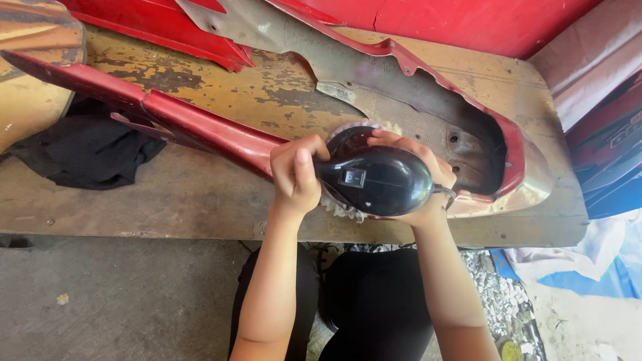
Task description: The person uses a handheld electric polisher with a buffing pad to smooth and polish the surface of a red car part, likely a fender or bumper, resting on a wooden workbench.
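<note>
A black hand-held polishing machine [374, 179] with a fluffy white pad under it rests on a long red body panel [200, 127] that lies across a worn wooden bench [200, 194]. My left hand [295, 175] grips the machine's narrow front end. My right hand [418, 175] wraps around its rounded rear body from the far side. The pad [344, 210] presses on the panel's edge near the bench front. The panel's hollow inside, grey and rough, faces up to the right.
A black cloth [87, 150] lies on the bench at the left. More red panels [468, 23] lean at the back. A tan metallic part [33, 60] sits far left. Blue and white sheeting [595, 261] lies on the ground at the right.
</note>
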